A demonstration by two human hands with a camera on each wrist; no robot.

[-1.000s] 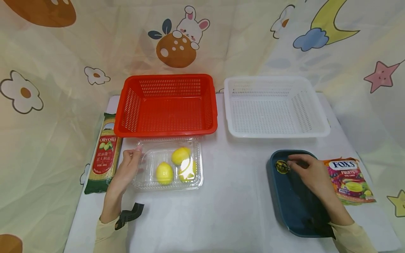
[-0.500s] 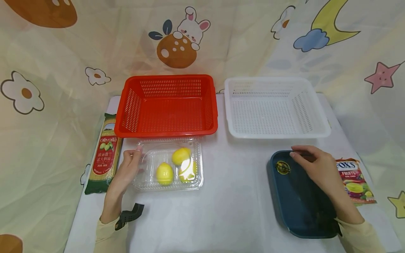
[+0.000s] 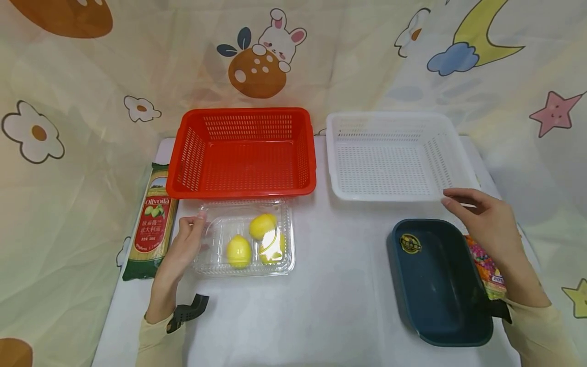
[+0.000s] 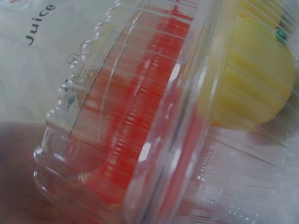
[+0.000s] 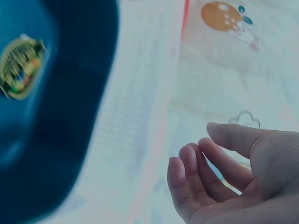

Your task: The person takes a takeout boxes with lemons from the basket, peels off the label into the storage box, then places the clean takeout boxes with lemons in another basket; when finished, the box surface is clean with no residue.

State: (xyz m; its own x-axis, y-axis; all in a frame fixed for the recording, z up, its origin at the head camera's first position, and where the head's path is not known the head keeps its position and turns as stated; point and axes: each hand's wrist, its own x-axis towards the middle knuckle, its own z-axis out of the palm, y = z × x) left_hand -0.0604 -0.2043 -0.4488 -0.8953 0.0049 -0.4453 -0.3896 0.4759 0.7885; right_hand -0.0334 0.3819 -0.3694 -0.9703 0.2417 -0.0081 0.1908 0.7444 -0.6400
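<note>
My left hand point(image 3: 182, 244) grips the left edge of a clear plastic clamshell box point(image 3: 215, 260), its fingers curled at the rim. Inside the box lie yellow lemons point(image 3: 239, 252), partly veiled by glare; one lemon point(image 4: 254, 70) also shows up close in the left wrist view. My right hand point(image 3: 492, 224) hovers beyond the far right corner of a dark teal bin point(image 3: 440, 285), near the white basket's front right corner. Its fingers are loosely bent with nothing between them, as the right wrist view of the hand point(image 5: 229, 177) confirms.
Behind the clamshell stands a red basket point(image 3: 249, 158), with a white basket point(image 3: 380, 158) to its right. A spaghetti pack point(image 3: 150, 224) lies at the far left. A candy bag point(image 3: 486, 265) sits right of the teal bin, partly covered by my right arm.
My right hand has moved from inside the teal bin up and to the right, toward the white basket's corner, carrying nothing. The left hand and clamshell have stayed put.
</note>
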